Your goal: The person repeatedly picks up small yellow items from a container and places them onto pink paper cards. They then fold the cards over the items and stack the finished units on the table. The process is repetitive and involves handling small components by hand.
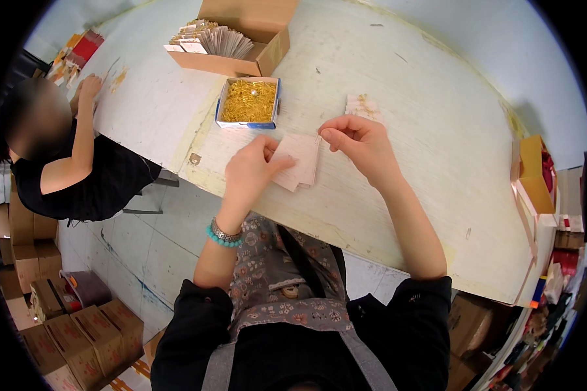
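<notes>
Fastening seems in hand: pale cards [306, 151] are gripped over the tabletop [430, 176] by the left hand [250, 167], a thin wire-like piece [317, 138] is pinched by the right hand [365, 146], and careful alignment with the cards is probably needed next.

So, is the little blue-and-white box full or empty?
It looks full: thin gold pieces crowd the box up near its rim, though the bottom is hidden.

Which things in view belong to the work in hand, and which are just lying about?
Apparently in use:
pale cards, in the left hand
thin piece, in the right hand
gold pieces, in the small box

Apparently just lying about:
brown cartons, stacked at lower left
yellow box, far right
</notes>
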`<state>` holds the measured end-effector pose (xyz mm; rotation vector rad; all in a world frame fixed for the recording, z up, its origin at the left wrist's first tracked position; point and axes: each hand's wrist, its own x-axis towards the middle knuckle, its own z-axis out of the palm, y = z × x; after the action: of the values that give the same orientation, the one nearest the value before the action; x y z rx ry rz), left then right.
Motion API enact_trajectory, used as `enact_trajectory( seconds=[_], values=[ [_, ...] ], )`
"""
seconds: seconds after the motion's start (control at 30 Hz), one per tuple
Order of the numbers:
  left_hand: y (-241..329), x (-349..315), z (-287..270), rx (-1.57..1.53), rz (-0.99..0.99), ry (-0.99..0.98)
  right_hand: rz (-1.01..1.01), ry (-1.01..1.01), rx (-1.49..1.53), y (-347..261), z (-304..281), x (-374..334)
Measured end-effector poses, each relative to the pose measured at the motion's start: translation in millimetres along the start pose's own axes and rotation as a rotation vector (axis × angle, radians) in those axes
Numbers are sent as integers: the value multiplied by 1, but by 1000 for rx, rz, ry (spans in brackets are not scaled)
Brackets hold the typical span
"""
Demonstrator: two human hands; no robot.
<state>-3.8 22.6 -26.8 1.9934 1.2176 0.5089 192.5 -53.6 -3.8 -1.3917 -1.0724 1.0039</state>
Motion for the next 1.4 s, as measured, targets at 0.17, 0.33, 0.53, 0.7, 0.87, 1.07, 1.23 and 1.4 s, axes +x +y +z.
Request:
enact_trajectory(
  seconds=[0.17, 0.33, 0.53, 0.7, 0.87, 1.07, 1.23, 1.4],
  values=[
    [3, -5, -4, 26, 108, 188, 120, -21, 30, 5, 5, -1],
    [20, -27, -1, -90, 249, 256, 151, -39, -55, -4, 12, -8],
    [20, -29, 3, -17, 425, 336, 130, -23, -130, -3, 11, -10],
    [21, -29, 3, -31, 430, 325, 155, -13, -181, -7, 11, -10],
    [22, -34, 6, -111, 381, 288, 139, 55, -142, -3, 12, -11],
    [20, -36, 12, -479, 56, -87, -105, 135, -109, 3, 11, -9],
    [12, 4, 3, -104, 337, 263, -36, 348, -401, -5, -28, 4],
    [-11, 65, -25, 510, 285, 331, 45, 423, -635, 10, -53, 14]
  ],
)
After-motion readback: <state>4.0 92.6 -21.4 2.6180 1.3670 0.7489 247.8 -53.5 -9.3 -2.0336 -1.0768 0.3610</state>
